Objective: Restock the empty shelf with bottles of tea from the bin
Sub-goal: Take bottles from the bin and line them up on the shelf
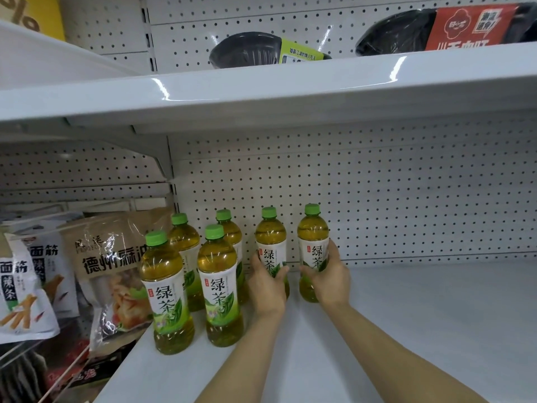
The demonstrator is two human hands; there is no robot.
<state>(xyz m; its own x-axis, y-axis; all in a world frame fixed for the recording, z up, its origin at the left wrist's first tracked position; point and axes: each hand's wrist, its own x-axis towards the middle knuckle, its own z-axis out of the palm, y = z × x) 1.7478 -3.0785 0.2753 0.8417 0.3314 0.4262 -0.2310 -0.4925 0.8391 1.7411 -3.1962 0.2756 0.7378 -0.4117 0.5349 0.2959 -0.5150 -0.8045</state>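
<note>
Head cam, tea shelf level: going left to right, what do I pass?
White snack bag → brown snack bag → front-left bottle → front-right bottle → left hand on a bottle → right hand on a bottle → bare shelf.

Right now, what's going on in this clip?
A person is stocking a white shelf with green tea bottles. The left hand holds one bottle and the right hand holds another, both upright at the back of the shelf. Four bottles already stand in two rows to their left, beside snack bags. The rest of the shelf is bare.
</note>
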